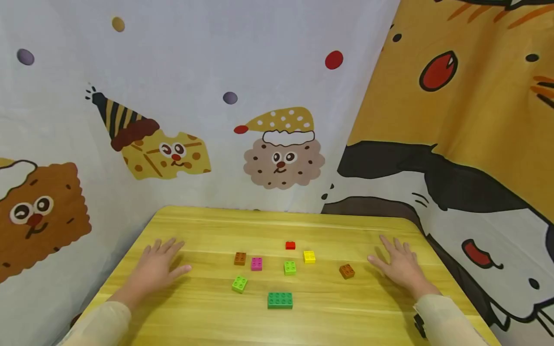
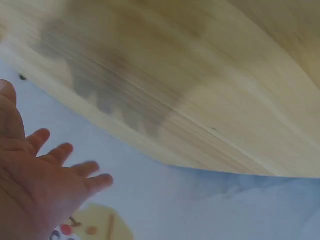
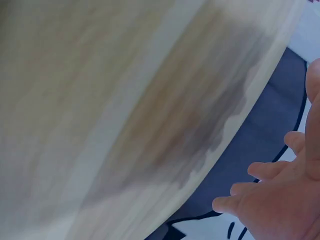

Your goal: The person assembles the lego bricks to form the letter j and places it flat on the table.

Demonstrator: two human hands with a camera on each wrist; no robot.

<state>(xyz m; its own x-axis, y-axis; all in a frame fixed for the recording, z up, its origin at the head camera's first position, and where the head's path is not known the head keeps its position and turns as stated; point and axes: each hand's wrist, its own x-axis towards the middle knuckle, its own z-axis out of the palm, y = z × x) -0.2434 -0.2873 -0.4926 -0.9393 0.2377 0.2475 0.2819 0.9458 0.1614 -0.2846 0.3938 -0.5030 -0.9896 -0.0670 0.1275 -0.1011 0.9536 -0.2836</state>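
Observation:
My left hand (image 1: 157,269) hovers over the left side of the wooden table (image 1: 207,322), fingers spread and holding nothing. On the right side my right hand (image 1: 400,264) is likewise spread and holds nothing, nearest to a tilted brown brick (image 1: 346,271). Between the hands lie loose toy building bricks: another brown brick (image 1: 240,258), a magenta brick (image 1: 257,264), a lime brick (image 1: 239,284) closest to the left hand's side, a second lime brick (image 1: 290,267), a yellow brick (image 1: 309,256) and a small red brick (image 1: 290,245). A longer dark green brick (image 1: 280,300) lies nearest me.
A white cloth (image 1: 182,86) printed with cartoon food hangs behind the table and on its left. An orange cloth (image 1: 476,110) with cartoon animals hangs on the right. Both wrist views show the table's edge and hand shadows on the wood.

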